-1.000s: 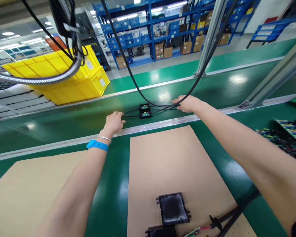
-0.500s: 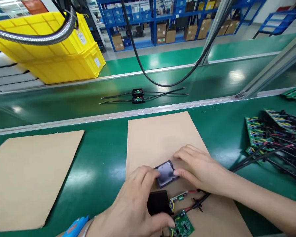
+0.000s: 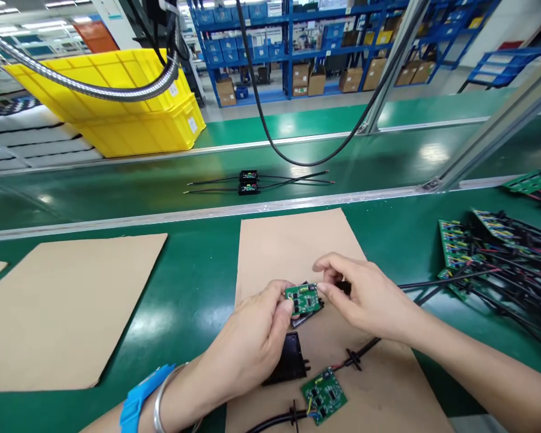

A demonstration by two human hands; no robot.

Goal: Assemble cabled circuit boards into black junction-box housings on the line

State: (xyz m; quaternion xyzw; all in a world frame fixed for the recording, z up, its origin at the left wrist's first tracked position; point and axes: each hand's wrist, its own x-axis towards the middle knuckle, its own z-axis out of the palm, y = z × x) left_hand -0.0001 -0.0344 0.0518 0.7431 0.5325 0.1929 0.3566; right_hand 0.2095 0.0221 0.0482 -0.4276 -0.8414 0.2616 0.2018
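Note:
A small green circuit board (image 3: 303, 299) is pinched by my left hand (image 3: 256, 331) at its left edge, thumb on top. My right hand (image 3: 365, 294) is closed at the board's right end, around a black cable (image 3: 345, 287); its thumb tip meets the board's corner. Beneath the board, a shallow black case half (image 3: 303, 320) lies partly hidden on the cardboard sheet (image 3: 293, 246). Another black case half (image 3: 289, 361) rests below my left hand, partly covered. Nearer me lies a second green circuit board (image 3: 324, 395) with cables at both ends.
Boards with tangled black cables (image 3: 500, 258) are piled at right. Two finished-looking black modules (image 3: 248, 182) lie beyond the metal rail. Another cardboard sheet (image 3: 72, 307) lies at left. Yellow bins (image 3: 144, 126) stand behind, and a black cable loop (image 3: 297, 162) hangs ahead.
Both hands were at the black case half; now they hold a circuit board with its cable above it. The board beside the other case half has been lifted up.

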